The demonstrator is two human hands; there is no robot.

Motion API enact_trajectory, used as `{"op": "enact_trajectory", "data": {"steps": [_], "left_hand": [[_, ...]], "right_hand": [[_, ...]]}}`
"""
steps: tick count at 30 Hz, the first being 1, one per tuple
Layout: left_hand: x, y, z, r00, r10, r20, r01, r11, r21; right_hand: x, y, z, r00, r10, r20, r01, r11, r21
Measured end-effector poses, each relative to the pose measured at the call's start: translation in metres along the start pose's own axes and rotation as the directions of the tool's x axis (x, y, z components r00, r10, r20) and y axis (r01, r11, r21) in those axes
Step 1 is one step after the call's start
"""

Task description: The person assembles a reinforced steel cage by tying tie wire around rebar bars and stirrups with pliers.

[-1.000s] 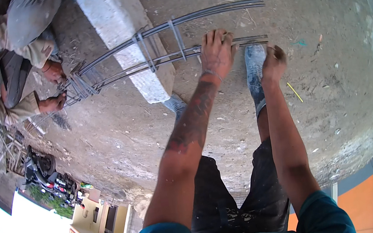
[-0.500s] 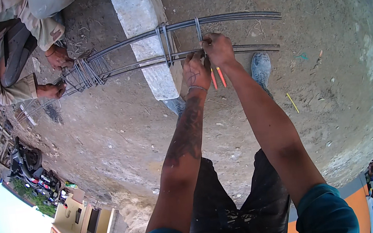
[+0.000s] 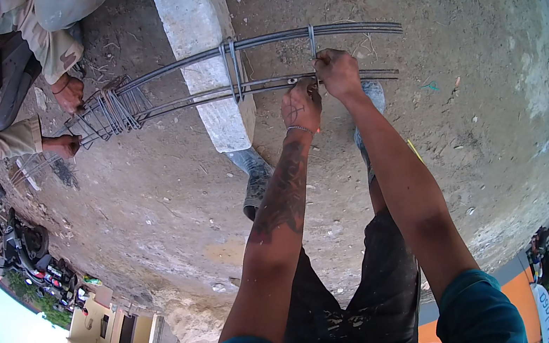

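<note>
Long steel bars (image 3: 353, 30) curve across the dirt ground and rest on a concrete block (image 3: 197, 34). A thin wire stirrup (image 3: 312, 41) crosses them. My right hand (image 3: 339, 73) is clenched where that stirrup meets the near bar (image 3: 262, 89). My left hand (image 3: 300, 105) is closed just beside it, fingers up against the same bar. What sits inside the fingers is hidden. Two more stirrups (image 3: 231, 64) stand over the block.
At the upper left another person crouches, with hands (image 3: 67, 92) on a bunch of stirrups (image 3: 111, 111) at the bars' far end. My boots (image 3: 254, 178) stand under the bars. A ledge drops away at the lower left towards buildings (image 3: 101, 339).
My left hand was spread flat on the bar and my right hand was low by my boot. Both have come together at the stirrup joint and closed.
</note>
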State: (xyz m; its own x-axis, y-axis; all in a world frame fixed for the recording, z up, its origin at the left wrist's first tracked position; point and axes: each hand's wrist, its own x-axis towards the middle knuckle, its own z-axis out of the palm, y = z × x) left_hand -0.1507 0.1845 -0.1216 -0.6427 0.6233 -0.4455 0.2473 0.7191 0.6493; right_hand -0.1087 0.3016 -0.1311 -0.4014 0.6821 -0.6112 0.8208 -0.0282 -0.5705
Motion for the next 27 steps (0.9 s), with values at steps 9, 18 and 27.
{"op": "enact_trajectory", "data": {"steps": [9, 18, 27], "left_hand": [[-0.039, -0.032, -0.003, 0.947, -0.302, -0.11, 0.301, 0.953, -0.03], [-0.164, -0.085, -0.017, 0.925, -0.373, 0.07, 0.379, 0.9, -0.214], [-0.169, -0.077, -0.058, 0.978, -0.155, 0.142, 0.181, 0.964, -0.193]], "right_hand": [[-0.005, 0.018, -0.035, 0.992, -0.011, -0.124, 0.038, 0.975, 0.217], [-0.076, 0.101, -0.037, 0.991, 0.06, -0.119, -0.042, 0.988, 0.149], [-0.098, 0.11, -0.056, 0.972, -0.208, 0.107, 0.211, 0.977, -0.019]]}}
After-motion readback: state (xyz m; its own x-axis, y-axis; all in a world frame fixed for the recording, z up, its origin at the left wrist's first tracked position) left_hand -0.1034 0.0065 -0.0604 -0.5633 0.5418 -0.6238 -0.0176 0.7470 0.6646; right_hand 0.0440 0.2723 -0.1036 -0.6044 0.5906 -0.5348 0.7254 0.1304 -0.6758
